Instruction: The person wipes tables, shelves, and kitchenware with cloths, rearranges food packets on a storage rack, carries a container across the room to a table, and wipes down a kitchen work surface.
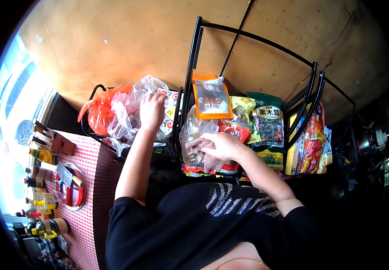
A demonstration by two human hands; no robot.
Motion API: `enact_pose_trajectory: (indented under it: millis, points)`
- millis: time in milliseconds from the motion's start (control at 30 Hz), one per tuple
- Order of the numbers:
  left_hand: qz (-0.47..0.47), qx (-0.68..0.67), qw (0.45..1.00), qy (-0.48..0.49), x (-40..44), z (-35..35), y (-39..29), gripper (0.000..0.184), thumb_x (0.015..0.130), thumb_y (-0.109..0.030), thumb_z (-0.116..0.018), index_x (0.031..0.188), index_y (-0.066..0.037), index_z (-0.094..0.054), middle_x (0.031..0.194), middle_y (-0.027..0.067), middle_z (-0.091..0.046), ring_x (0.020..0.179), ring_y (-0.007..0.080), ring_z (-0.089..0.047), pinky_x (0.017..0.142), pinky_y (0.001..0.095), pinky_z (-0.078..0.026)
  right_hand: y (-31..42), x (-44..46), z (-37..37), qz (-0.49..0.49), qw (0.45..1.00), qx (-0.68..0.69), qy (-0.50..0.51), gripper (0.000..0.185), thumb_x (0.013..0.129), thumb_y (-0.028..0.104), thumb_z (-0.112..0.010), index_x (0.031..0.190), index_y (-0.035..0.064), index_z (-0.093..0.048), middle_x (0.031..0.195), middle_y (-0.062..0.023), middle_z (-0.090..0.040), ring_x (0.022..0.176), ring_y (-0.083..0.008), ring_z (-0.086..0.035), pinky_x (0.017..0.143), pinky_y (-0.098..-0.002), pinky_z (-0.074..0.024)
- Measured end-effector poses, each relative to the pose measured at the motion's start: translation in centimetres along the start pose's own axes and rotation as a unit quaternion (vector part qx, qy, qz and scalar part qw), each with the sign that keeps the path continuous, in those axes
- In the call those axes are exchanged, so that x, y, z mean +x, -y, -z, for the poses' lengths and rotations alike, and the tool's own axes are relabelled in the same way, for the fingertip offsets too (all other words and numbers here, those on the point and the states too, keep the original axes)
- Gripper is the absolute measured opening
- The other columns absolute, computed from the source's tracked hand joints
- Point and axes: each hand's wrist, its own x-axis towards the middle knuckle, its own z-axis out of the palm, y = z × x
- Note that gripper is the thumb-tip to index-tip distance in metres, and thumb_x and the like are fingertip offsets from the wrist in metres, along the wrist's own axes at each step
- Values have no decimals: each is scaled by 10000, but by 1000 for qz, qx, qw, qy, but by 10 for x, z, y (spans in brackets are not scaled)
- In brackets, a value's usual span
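Observation:
My left hand (152,110) is closed at the clear plastic bags (131,105) in the left rack; what its fingers hold, if anything, is hidden. My right hand (223,146) grips a pinkish-brown cloth (205,155) over a clear plastic bag (190,130) in the middle rack. Just above it stands an orange-edged packet (211,96). Beside my right hand lie a red packet (236,129) and a dark green packet (268,121). An orange-red bag (100,112) sits at the left end of the left rack.
Black metal rack bars (257,38) rise against the tan wall (127,40). Colourful packets (310,139) stand at the right. On the left, a red checkered cloth (84,225) carries bottles (52,227), a knife block (61,144), and a cleaver (64,174) over a red tray (78,195).

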Motion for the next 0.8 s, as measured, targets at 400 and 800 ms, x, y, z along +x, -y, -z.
enact_pose_trajectory:
  millis: [400, 800]
  points:
    - [-3, -153, 983, 99, -6, -40, 32, 469, 750, -194, -791, 1165, -108, -591, 1068, 157, -654, 1061, 366, -600, 899, 441, -505, -5, 7, 4, 4, 1000, 17, -7, 428, 885, 349, -658, 1248, 130, -598, 1064, -180, -694, 979, -355, -669, 838, -430, -533]
    - [372, -191, 908, -5, 28, -103, 65, 507, 908, -439, -659, 1098, 28, -606, 1050, 313, -666, 1055, 419, -638, 906, 468, -499, -6, 7, 9, -2, 1000, 12, -1, 435, 892, 335, -681, 1246, 99, -593, 1088, -188, -685, 1005, -355, -668, 880, -410, -531]
